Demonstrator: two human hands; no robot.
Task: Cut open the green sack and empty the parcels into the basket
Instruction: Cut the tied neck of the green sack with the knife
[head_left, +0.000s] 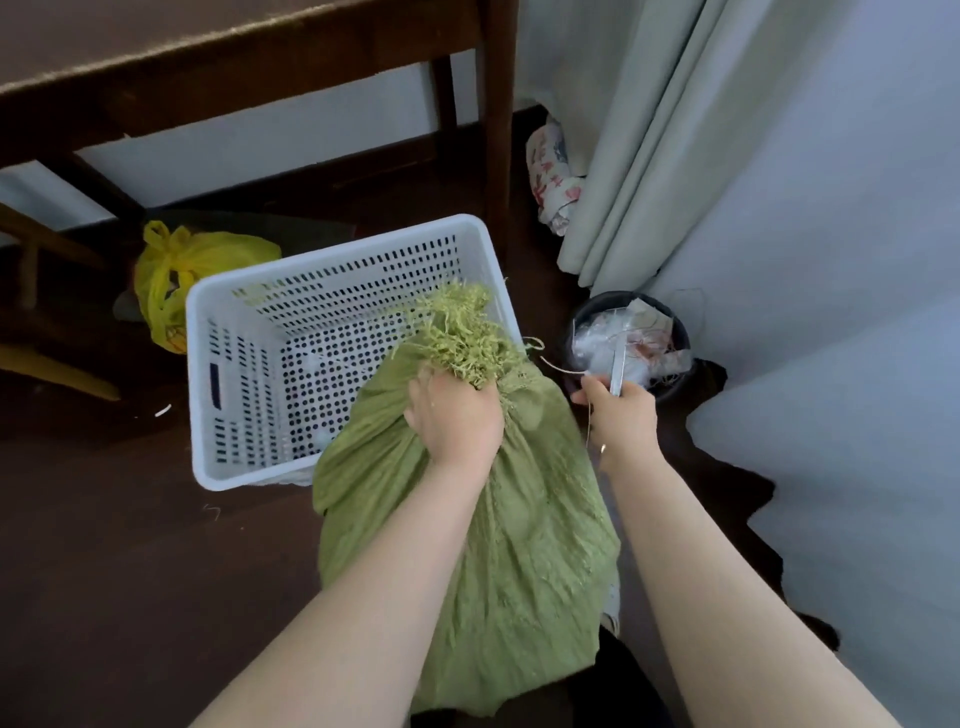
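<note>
The green woven sack (498, 561) stands on the dark floor, bulging, with its frayed mouth (462, 332) leaning over the near right corner of the white perforated basket (249, 374). My left hand (457, 415) grips the gathered neck of the sack just below the fraying. To the right, my right hand (621, 415) holds a metal cutting tool (616, 371) pointing upward, together with a thin tan string (558, 366) that runs back toward the sack's neck. No parcels show in the basket.
A black bin (631, 345) full of plastic scraps stands right of the basket by the wall. A yellow plastic bag (176, 275) lies behind the basket's left corner. Dark wooden table legs (498, 119) and a pale curtain (639, 156) rise behind.
</note>
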